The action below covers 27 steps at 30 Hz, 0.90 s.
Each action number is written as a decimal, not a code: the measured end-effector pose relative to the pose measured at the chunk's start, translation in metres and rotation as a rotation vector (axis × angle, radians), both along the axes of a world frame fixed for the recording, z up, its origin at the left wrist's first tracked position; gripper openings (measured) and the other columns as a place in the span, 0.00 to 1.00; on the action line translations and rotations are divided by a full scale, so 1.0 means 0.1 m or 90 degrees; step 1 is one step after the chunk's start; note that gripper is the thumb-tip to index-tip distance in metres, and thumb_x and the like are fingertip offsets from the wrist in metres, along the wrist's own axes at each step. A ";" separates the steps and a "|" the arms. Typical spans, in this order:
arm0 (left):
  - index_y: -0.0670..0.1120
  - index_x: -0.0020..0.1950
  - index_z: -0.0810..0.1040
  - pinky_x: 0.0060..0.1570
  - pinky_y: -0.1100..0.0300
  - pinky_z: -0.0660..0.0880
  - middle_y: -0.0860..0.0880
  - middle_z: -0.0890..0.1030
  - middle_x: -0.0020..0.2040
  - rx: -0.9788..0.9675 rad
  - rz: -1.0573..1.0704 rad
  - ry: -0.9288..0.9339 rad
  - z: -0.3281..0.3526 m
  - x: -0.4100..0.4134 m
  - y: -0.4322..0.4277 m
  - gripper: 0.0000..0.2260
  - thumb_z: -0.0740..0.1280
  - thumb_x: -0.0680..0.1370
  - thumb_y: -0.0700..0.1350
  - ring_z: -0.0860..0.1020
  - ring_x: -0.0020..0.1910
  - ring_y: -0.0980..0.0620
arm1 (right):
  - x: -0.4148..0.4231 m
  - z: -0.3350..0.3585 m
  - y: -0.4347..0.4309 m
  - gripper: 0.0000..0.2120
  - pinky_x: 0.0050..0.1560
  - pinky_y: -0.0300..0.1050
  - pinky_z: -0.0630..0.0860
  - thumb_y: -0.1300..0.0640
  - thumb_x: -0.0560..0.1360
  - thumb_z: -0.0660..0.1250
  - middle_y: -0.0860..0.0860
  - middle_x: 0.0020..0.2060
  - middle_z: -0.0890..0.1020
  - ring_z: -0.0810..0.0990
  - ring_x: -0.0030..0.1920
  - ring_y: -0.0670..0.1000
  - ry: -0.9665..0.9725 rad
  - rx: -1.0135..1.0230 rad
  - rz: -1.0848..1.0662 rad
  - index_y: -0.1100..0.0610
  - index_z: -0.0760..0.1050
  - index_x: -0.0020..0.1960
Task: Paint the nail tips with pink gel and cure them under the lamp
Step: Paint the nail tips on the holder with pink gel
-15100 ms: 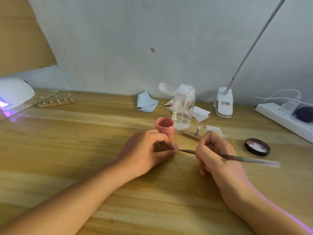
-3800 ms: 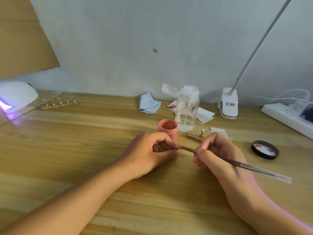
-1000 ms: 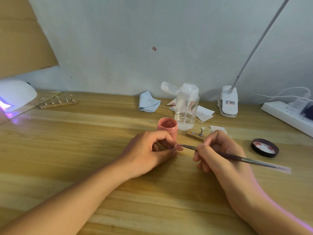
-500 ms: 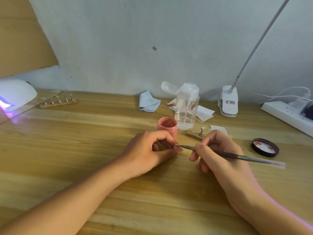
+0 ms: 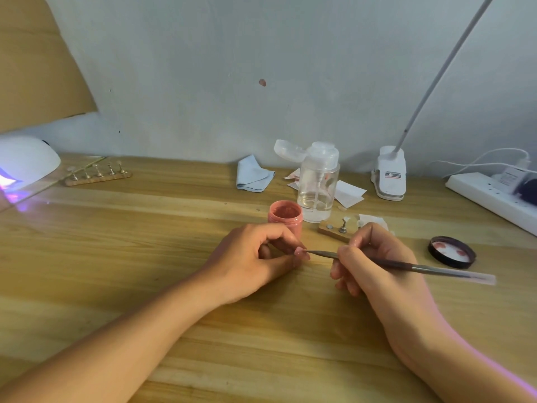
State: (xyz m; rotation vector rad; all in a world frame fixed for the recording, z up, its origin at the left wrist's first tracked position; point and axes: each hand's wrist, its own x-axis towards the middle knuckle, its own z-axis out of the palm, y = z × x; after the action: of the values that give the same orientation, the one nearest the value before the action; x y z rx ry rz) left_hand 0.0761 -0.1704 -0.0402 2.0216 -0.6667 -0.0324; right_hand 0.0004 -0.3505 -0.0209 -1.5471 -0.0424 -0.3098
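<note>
At centre frame, brace nail tip [image 5: 300, 252] pinched in left hand [image 5: 250, 257]; stroke thinly with brush [image 5: 421, 267] gripped in right hand [image 5: 380, 269].

Wooden table [image 5: 145, 242]. We note the left hand [image 5: 252, 257] pinching a pink nail tip [image 5: 300, 253] between thumb and forefinger. The right hand [image 5: 374, 263] grips a thin brush [image 5: 406, 266], its point touching the tip. Open pink gel jar [image 5: 286, 218] sits just behind the left hand, with a clear pump bottle [image 5: 318, 184] behind that. A small wooden stand block [image 5: 334, 231] is beside the jar, and a black lid [image 5: 452, 253] lies to the right. We log the curing lamp [image 5: 26, 161] glowing violet at far left, a stand rack [image 5: 97, 176] near it.
</note>
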 end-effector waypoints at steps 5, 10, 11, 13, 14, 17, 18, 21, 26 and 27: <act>0.53 0.45 0.85 0.29 0.67 0.61 0.61 0.83 0.40 -0.012 0.001 0.006 -0.01 0.01 0.00 0.02 0.75 0.74 0.50 0.65 0.27 0.61 | 0.01 0.00 0.01 0.10 0.28 0.36 0.70 0.67 0.70 0.67 0.54 0.25 0.76 0.71 0.24 0.45 -0.007 0.004 -0.021 0.59 0.67 0.36; 0.54 0.44 0.84 0.26 0.70 0.59 0.61 0.83 0.39 -0.012 0.001 -0.002 0.00 0.00 -0.01 0.01 0.75 0.74 0.48 0.65 0.24 0.62 | 0.00 0.01 0.00 0.06 0.30 0.41 0.71 0.62 0.65 0.65 0.54 0.25 0.75 0.70 0.24 0.46 0.000 0.008 -0.015 0.58 0.67 0.36; 0.54 0.43 0.84 0.26 0.70 0.59 0.61 0.83 0.39 -0.010 0.000 -0.005 0.00 0.00 -0.01 0.02 0.75 0.74 0.48 0.65 0.24 0.61 | 0.01 0.01 0.00 0.08 0.30 0.39 0.71 0.64 0.68 0.67 0.54 0.25 0.76 0.70 0.24 0.46 -0.003 0.006 -0.012 0.58 0.67 0.36; 0.54 0.44 0.84 0.26 0.71 0.59 0.61 0.83 0.40 -0.008 0.001 -0.006 0.00 0.00 -0.01 0.02 0.75 0.74 0.48 0.65 0.25 0.61 | 0.01 0.00 0.00 0.10 0.28 0.36 0.71 0.67 0.71 0.66 0.55 0.25 0.76 0.71 0.24 0.45 -0.006 -0.002 -0.010 0.59 0.68 0.36; 0.53 0.44 0.84 0.27 0.71 0.59 0.61 0.83 0.39 -0.009 0.003 -0.004 0.00 0.00 -0.01 0.01 0.75 0.74 0.48 0.65 0.25 0.61 | 0.01 -0.01 0.00 0.09 0.28 0.36 0.70 0.66 0.70 0.67 0.55 0.25 0.75 0.71 0.25 0.45 -0.006 -0.001 -0.011 0.59 0.67 0.36; 0.53 0.44 0.84 0.26 0.72 0.59 0.62 0.82 0.39 -0.008 0.006 -0.005 -0.01 0.00 -0.01 0.01 0.75 0.74 0.47 0.65 0.25 0.61 | 0.01 -0.01 0.00 0.05 0.29 0.38 0.70 0.60 0.64 0.64 0.55 0.25 0.74 0.70 0.25 0.46 -0.003 0.002 -0.007 0.58 0.67 0.36; 0.53 0.44 0.84 0.26 0.71 0.59 0.62 0.82 0.38 -0.009 0.006 -0.006 -0.01 0.00 -0.01 0.01 0.75 0.74 0.47 0.65 0.25 0.61 | 0.01 -0.01 0.00 0.04 0.29 0.38 0.71 0.60 0.64 0.64 0.55 0.26 0.74 0.70 0.25 0.46 -0.003 0.002 -0.004 0.58 0.68 0.36; 0.52 0.44 0.84 0.26 0.72 0.60 0.62 0.81 0.38 -0.014 0.009 0.000 0.00 0.00 -0.01 0.01 0.75 0.74 0.47 0.66 0.25 0.62 | 0.01 -0.01 0.00 0.04 0.27 0.35 0.69 0.60 0.63 0.63 0.55 0.25 0.73 0.70 0.25 0.47 -0.003 -0.010 -0.021 0.57 0.68 0.34; 0.56 0.42 0.83 0.27 0.72 0.60 0.63 0.81 0.37 -0.009 0.006 0.001 0.01 -0.01 -0.01 0.05 0.75 0.75 0.46 0.66 0.25 0.62 | 0.01 -0.02 -0.01 0.05 0.28 0.35 0.70 0.60 0.64 0.64 0.55 0.28 0.73 0.70 0.27 0.45 -0.010 -0.009 -0.006 0.58 0.68 0.36; 0.56 0.42 0.83 0.27 0.72 0.60 0.63 0.81 0.37 -0.009 0.004 0.002 0.02 -0.01 -0.01 0.06 0.75 0.75 0.45 0.66 0.25 0.62 | 0.00 -0.02 -0.01 0.05 0.28 0.35 0.70 0.59 0.65 0.64 0.55 0.28 0.73 0.70 0.27 0.44 -0.010 -0.014 -0.001 0.58 0.68 0.36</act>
State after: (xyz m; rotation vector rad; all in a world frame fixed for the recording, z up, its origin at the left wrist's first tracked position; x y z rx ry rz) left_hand 0.0750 -0.1716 -0.0386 2.0105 -0.6566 -0.0266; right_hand 0.0006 -0.3511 -0.0226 -1.5667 -0.0576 -0.3240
